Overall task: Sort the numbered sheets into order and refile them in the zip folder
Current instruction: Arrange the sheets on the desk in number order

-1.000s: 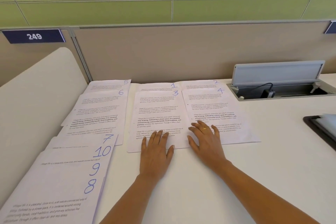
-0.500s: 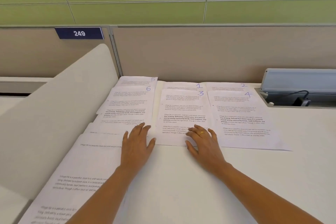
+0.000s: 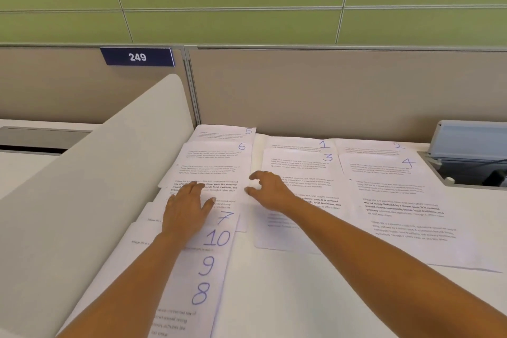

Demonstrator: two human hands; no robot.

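Sorting under way: a person's left hand (image 3: 186, 208) lies flat, fingers straight, on the left column of papers where sheet 6 (image 3: 211, 164) meets sheet 7 (image 3: 227, 218). The right hand (image 3: 270, 189) curls at sheet 6's right edge, thumb and forefinger narrowly apart; whether they grip the paper cannot be told. Sheet 5 (image 3: 219, 133) lies farthest. Sheet 1 (image 3: 301, 144), sheet 3 (image 3: 296, 164), sheet 2 (image 3: 370, 147) and sheet 4 (image 3: 384, 170) lie to the right, and sheet 10 (image 3: 216, 237), sheet 9 (image 3: 207, 265) and sheet 8 (image 3: 200, 293) overlap nearer on the white desk (image 3: 301, 296).
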